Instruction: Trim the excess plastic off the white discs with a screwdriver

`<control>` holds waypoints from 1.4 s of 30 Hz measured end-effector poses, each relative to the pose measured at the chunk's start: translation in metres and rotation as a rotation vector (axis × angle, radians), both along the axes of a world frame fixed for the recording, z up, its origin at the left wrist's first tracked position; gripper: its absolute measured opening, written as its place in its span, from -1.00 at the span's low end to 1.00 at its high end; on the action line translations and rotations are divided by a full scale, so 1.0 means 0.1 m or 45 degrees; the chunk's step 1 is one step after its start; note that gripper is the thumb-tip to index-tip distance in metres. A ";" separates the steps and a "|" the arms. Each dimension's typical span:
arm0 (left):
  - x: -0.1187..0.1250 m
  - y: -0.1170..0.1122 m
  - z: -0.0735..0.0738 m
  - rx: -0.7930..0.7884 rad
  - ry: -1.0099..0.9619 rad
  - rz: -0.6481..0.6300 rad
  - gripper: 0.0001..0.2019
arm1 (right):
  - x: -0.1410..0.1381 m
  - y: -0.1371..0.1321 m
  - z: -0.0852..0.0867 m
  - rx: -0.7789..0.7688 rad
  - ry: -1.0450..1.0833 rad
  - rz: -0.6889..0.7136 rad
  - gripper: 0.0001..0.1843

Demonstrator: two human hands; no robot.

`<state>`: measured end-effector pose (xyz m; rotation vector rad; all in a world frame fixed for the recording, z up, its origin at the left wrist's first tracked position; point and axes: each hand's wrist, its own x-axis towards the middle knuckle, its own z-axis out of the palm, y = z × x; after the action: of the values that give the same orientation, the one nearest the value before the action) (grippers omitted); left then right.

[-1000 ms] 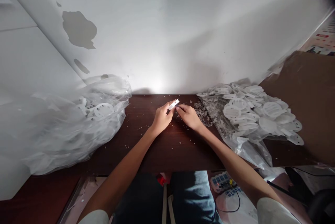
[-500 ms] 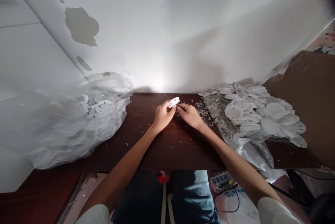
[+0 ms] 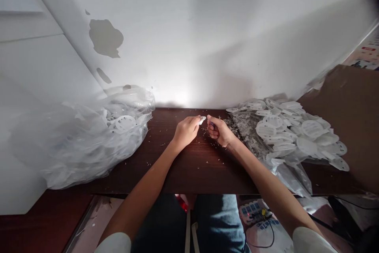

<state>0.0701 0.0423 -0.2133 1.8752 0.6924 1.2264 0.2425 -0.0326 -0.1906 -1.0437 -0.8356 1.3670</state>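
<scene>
Over the middle of the dark table, my left hand (image 3: 186, 130) is closed on a small white plastic piece (image 3: 202, 120), most of which its fingers cover. Just right of that piece is my right hand (image 3: 219, 130), fingers curled in and thumb toward the piece. A bluish-dark bit of something (image 3: 212, 125) shows between the right fingers; its kind cannot be made out. A narrow gap separates the two hands.
Left stands a clear plastic bag (image 3: 97, 154) with white round pieces inside. To the right, white plastic discs (image 3: 310, 144) lie heaped beside small translucent scraps (image 3: 247, 126). Tiny white bits dot the dark table (image 3: 189, 178). A brown cardboard sheet (image 3: 352, 126) stands far right.
My right hand has drawn slightly away from the white piece and turned, its fingers now curled. My left hand has rolled over the piece, hiding more of it. The view has shifted a little.
</scene>
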 end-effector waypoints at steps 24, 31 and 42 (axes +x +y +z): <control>-0.30 0.11 0.36 0.690 0.464 0.150 -0.31 | 0.14 0.12 -0.11 0.160 0.069 -0.246 -0.68; -1.18 0.23 1.08 0.405 0.963 1.204 -0.45 | 0.13 0.12 -0.10 0.179 0.043 -0.234 -0.69; -1.22 0.20 1.09 0.207 1.257 1.287 -0.41 | 0.16 0.17 -0.15 0.184 -0.296 -0.317 -0.69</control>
<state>-0.0518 0.0620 -0.1047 2.2950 2.3235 0.7819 0.2582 -0.0152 -0.2060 -1.1649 -0.9263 0.9747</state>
